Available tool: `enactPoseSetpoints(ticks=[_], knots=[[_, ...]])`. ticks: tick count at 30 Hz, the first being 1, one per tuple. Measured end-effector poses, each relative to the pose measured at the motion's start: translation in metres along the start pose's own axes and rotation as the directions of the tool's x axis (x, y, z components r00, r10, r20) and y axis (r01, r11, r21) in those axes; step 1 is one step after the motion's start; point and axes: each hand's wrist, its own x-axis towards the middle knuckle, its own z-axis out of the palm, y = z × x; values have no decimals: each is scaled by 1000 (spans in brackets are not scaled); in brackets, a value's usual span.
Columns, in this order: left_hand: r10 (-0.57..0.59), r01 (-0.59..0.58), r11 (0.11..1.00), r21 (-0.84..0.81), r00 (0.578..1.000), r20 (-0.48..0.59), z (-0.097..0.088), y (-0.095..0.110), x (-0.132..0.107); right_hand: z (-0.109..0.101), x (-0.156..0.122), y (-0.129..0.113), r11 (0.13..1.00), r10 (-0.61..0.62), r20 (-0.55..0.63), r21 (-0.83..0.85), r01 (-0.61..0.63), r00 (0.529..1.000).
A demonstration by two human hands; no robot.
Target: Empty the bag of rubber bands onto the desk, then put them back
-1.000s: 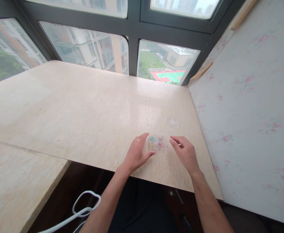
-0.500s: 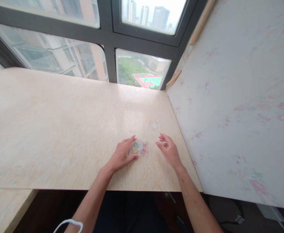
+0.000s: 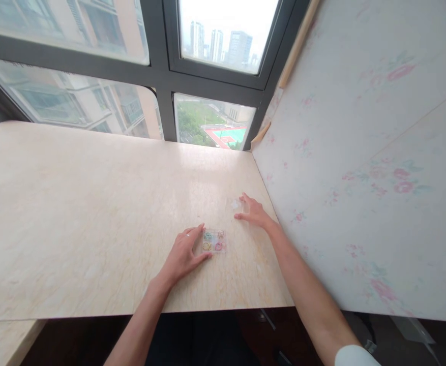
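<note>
A small clear plastic box (image 3: 214,241) with coloured rings in its compartments lies on the pale marble tabletop (image 3: 93,213). My left hand (image 3: 182,254) rests against the box's left side, fingers spread, thumb and forefinger on either side of its left edge. My right hand (image 3: 254,212) reaches further back and right, fingers stretched out over a small clear lid (image 3: 236,204) lying flat on the table. Its fingertips touch or nearly touch the lid.
A flowered wall panel (image 3: 360,168) rises along the table's right edge. Dark-framed windows (image 3: 161,76) run along the far side. The table's front edge (image 3: 131,310) is near my body, with a second slab at lower left.
My right hand has moved away from the box, forward and to the right, onto the clear lid. My left hand stays by the box. The camera has tilted up and turned right.
</note>
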Motion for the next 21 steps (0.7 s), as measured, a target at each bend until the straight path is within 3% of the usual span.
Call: enactPoseSetpoints(ticks=[6,12,18,21], knots=[[8,-8,1000,18,1000,-17,2,-5,1,2,-16,-10,993,-115,-122,27,119,986],[6,-6,1000,22,1000,9,-1,1,1,11,-62,-35,936,-125,-241,293,195,962],[11,-12,999,36,1000,20,-1,2,-2,12,-99,-60,741,61,-238,661,116,969],[58,-57,998,27,998,-14,-3,5,-5,13,-108,-67,646,120,-224,757,96,967]])
